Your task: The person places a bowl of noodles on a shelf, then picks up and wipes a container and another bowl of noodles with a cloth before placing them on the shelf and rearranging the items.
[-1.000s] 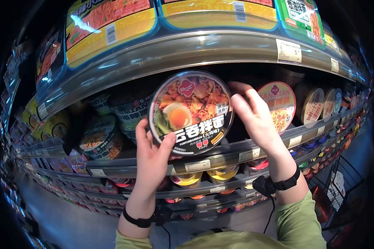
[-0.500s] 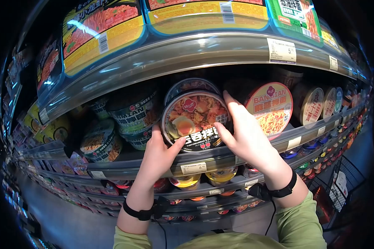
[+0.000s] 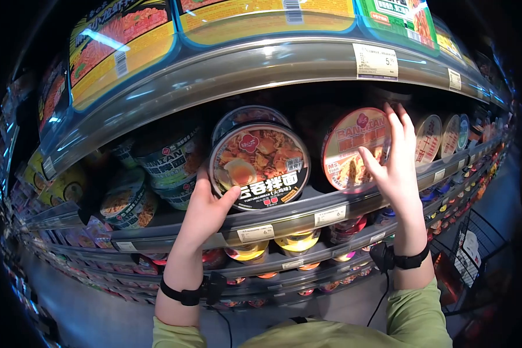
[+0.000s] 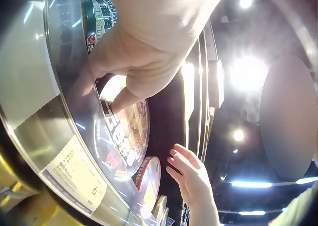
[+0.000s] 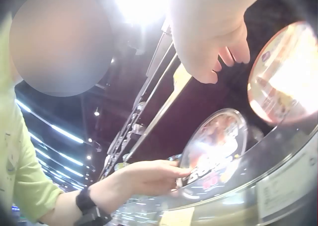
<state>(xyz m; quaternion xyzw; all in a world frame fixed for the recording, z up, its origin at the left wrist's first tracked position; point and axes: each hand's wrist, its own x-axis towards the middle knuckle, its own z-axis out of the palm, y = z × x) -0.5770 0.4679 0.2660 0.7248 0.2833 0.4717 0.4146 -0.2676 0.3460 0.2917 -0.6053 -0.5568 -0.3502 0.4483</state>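
Observation:
A round instant noodle bowl point(image 3: 264, 156), its dark lid printed with an egg and noodles, tilts back on the shelf with its lid facing me. My left hand point(image 3: 206, 209) grips its lower left edge, thumb on the lid and fingers at the side. Behind its top edge shows a second noodle bowl point(image 3: 250, 112). To the right stands a pink-rimmed noodle bowl point(image 3: 348, 153), lid outward. My right hand point(image 3: 399, 165) is at that bowl's right edge in the head view, fingers spread and pointing up, holding nothing. The right wrist view shows its fingertips point(image 5: 241, 51) beside the pink-rimmed bowl.
Green noodle bowls point(image 3: 168, 162) are stacked at the left, and more round tubs point(image 3: 429, 139) stand at the right. The upper shelf edge point(image 3: 214, 75) overhangs the bowls. Price tags point(image 3: 255, 233) line the lower shelf edge. A wire basket point(image 3: 475, 249) is at the lower right.
The egg-printed bowl has gone down and back onto the shelf, in front of another bowl. My right hand has let go of it and moved right to the pink-rimmed bowl.

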